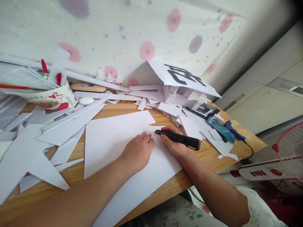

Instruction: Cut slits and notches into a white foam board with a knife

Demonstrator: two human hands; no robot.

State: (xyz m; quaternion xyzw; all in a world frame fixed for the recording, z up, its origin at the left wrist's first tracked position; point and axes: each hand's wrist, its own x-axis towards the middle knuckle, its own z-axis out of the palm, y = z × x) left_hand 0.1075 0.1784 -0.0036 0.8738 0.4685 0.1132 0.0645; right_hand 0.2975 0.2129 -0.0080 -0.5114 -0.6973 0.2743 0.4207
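Observation:
A large white sheet of board (111, 138) lies on the wooden table in front of me, with a notch in its far right edge. My left hand (139, 151) rests palm down on the sheet, its slightly bent fingers pressing on the surface. Just to the right, my right hand (174, 143) grips a black utility knife (182, 138). The knife's front end points left, close to my left fingertips and near the notch. I cannot make out a blade.
White offcuts (26, 148) pile up on the left. A paper noodle tub (56, 97) holds strips and red-handled tools. Behind stands a white board model (180, 94) with a lettered roof. A phone (221, 129) and a blue glue gun (233, 130) lie at right.

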